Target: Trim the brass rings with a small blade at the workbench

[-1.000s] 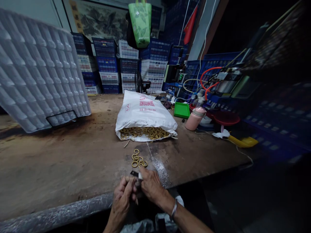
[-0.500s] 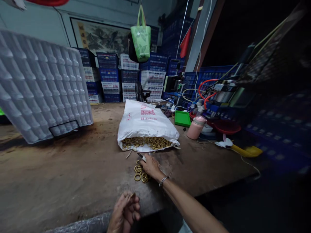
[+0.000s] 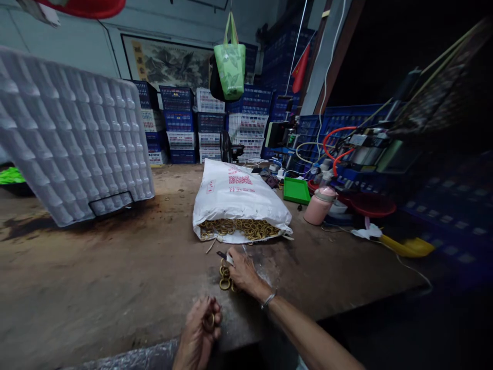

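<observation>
My left hand (image 3: 201, 330) is at the near edge of the brown worktable (image 3: 96, 267), its fingers curled round a brass ring (image 3: 209, 322). My right hand (image 3: 242, 271), with a bracelet at the wrist, reaches forward and rests on a small pile of brass rings (image 3: 225, 277). It pinches a small dark tool with a white tip (image 3: 224, 256). Just beyond lies a white sack (image 3: 239, 195), open toward me and full of more brass rings.
A large white moulded tray (image 3: 69, 149) leans at the left. A green tray (image 3: 296, 190), a pink flask (image 3: 320, 204), a red bowl (image 3: 372, 204) and a yellow scoop (image 3: 404, 247) stand at the right by a machine with red hoses. Blue and white crates are stacked behind. A green bag (image 3: 230, 59) hangs overhead.
A second ago both hands worked together at the table's near edge. My right hand has since reached out to the ring pile with the tool, while my left stayed near, closed on a ring.
</observation>
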Action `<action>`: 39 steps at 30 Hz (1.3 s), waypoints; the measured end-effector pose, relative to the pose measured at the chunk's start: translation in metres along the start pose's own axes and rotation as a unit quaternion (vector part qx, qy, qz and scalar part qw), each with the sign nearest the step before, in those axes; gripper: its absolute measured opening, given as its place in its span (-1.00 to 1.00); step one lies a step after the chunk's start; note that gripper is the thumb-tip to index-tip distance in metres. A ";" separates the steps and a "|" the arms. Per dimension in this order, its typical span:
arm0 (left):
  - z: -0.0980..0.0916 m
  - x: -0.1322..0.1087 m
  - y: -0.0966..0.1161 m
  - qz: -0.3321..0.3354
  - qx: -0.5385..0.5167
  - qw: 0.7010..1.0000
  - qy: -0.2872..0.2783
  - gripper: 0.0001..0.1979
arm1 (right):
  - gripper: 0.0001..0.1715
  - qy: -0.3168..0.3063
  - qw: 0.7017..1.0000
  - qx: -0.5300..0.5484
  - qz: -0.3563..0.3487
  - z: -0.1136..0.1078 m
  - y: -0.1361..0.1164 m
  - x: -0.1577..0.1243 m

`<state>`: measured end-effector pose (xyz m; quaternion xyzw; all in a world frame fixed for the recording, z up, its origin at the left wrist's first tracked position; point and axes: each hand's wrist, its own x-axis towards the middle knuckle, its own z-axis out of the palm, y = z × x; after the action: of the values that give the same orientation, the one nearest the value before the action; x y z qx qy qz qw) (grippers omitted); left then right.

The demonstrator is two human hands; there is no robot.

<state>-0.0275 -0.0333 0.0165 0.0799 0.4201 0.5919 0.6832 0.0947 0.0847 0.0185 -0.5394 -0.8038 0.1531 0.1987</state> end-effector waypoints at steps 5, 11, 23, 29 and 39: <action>0.001 0.004 0.000 0.082 0.089 0.992 -0.018 -0.62 | -0.73 -0.026 0.986 0.138 -0.089 -0.009 -0.020 -0.038; -0.007 0.005 -0.010 0.131 0.211 0.969 -0.015 -0.70 | -0.93 -0.030 0.973 0.227 -0.011 -0.012 -0.037 -0.061; 0.000 -0.010 -0.006 0.136 0.285 0.949 0.009 -0.63 | -0.76 -0.089 0.922 0.364 0.097 0.000 -0.036 -0.065; -0.008 -0.006 -0.011 0.080 0.252 0.963 -0.043 -0.66 | -0.75 -0.072 0.950 0.297 0.063 -0.006 -0.043 -0.066; -0.012 -0.007 -0.014 0.094 0.168 0.979 -0.069 -0.73 | -0.84 -0.045 0.974 0.219 0.035 -0.003 -0.036 -0.068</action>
<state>-0.0247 -0.0480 0.0033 0.2736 0.4561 0.5677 0.6284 0.0903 0.0084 0.0277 -0.5029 -0.7398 0.3562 0.2702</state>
